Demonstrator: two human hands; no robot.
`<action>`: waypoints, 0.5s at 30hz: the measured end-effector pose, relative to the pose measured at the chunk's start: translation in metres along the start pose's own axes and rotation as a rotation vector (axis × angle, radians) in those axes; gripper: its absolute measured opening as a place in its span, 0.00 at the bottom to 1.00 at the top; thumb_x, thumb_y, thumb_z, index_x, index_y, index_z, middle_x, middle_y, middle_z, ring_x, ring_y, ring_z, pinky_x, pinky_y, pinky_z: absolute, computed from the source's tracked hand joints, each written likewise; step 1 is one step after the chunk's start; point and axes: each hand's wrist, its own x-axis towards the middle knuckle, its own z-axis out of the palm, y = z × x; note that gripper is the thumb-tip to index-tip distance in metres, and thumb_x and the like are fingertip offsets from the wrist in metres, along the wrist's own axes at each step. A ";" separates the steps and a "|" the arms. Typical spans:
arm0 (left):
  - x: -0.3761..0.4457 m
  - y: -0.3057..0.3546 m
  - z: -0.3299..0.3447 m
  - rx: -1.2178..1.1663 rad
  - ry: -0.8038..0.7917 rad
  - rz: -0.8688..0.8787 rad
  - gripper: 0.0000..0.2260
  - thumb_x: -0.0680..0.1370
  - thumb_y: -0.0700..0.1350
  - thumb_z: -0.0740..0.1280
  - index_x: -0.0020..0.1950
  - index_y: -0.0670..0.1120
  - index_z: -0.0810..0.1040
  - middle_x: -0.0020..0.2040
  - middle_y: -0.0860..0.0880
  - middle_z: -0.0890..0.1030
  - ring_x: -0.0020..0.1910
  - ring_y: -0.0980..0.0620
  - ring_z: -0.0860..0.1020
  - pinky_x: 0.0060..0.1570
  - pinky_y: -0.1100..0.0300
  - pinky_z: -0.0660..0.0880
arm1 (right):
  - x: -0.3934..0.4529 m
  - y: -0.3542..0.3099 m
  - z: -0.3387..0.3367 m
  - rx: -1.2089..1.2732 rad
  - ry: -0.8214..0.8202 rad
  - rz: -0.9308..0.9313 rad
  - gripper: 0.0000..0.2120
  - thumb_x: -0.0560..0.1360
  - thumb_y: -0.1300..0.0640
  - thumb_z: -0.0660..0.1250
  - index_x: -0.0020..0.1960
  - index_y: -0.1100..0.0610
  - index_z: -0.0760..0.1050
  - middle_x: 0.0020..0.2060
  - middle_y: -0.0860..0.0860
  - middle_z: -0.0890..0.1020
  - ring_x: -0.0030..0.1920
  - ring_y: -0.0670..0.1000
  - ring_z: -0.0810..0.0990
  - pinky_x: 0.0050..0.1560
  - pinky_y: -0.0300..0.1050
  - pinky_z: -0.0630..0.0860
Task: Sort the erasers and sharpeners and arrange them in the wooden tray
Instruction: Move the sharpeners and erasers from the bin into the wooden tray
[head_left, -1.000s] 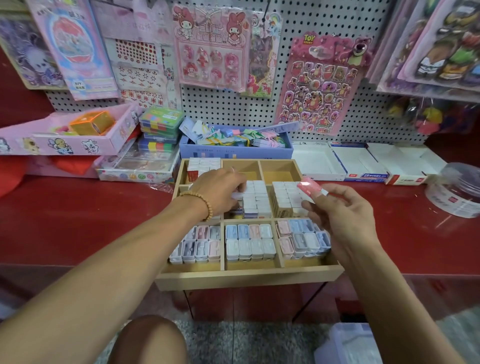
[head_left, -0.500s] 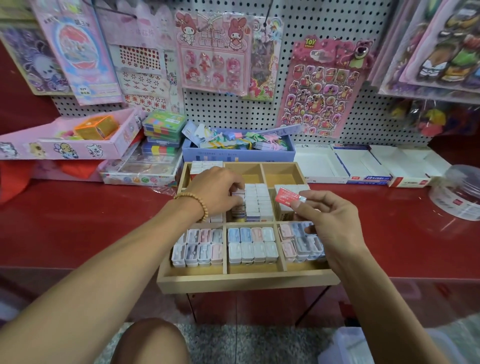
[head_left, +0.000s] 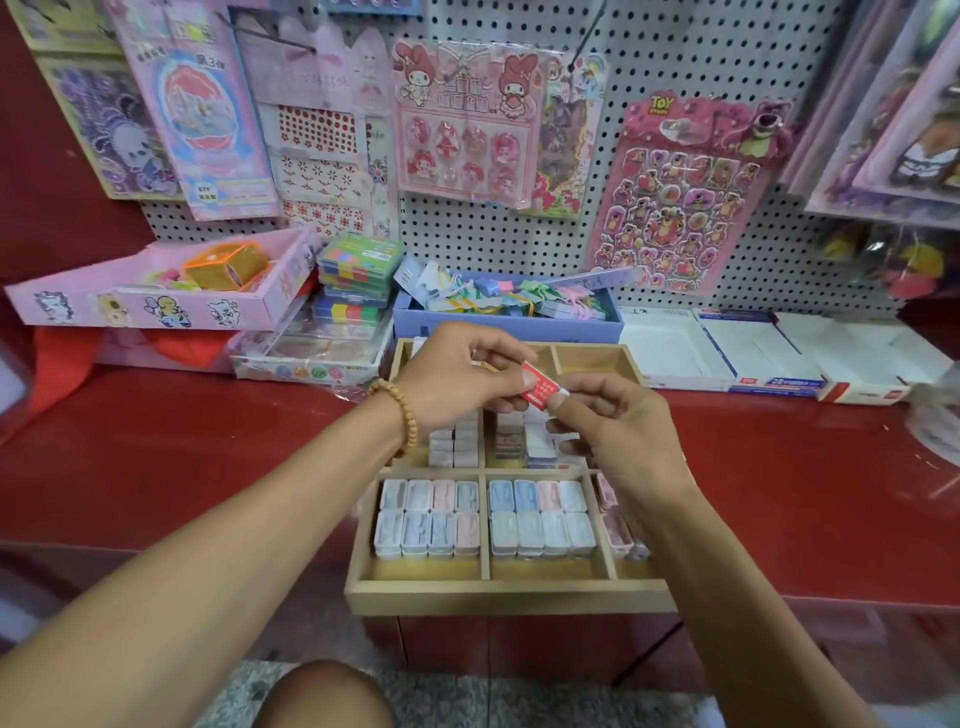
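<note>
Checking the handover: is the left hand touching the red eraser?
Touching. The head view shows the left hand pinching the red eraser at its upper end, while the right hand grips its lower end.

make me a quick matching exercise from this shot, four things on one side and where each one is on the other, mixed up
Things
1. red eraser
2. bead bracelet
3. orange box
4. blue box

Places
A. in the pink carton at far left
B. just behind the wooden tray
C. pinched between left hand and right hand, above the tray
D. on the left wrist

Pairs: 1-C, 2-D, 3-A, 4-B
</note>
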 end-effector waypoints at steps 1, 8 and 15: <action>0.003 0.000 -0.007 0.045 0.022 0.009 0.06 0.75 0.33 0.70 0.47 0.43 0.81 0.39 0.46 0.80 0.31 0.54 0.82 0.33 0.66 0.78 | 0.003 0.001 0.001 -0.036 -0.008 -0.005 0.05 0.76 0.63 0.72 0.51 0.57 0.80 0.41 0.53 0.85 0.38 0.47 0.82 0.38 0.38 0.79; 0.028 -0.012 -0.076 0.724 0.195 0.083 0.06 0.74 0.40 0.72 0.50 0.46 0.83 0.40 0.55 0.79 0.34 0.64 0.74 0.43 0.65 0.73 | 0.029 -0.005 -0.001 -0.445 -0.022 -0.176 0.11 0.79 0.59 0.68 0.61 0.56 0.78 0.52 0.44 0.81 0.53 0.43 0.80 0.54 0.35 0.75; 0.044 -0.030 -0.099 1.092 0.088 -0.001 0.09 0.78 0.42 0.67 0.57 0.47 0.82 0.54 0.49 0.83 0.47 0.52 0.77 0.52 0.61 0.72 | 0.049 -0.007 -0.006 -0.571 -0.042 -0.204 0.13 0.80 0.57 0.66 0.64 0.55 0.76 0.56 0.48 0.81 0.57 0.47 0.79 0.61 0.43 0.73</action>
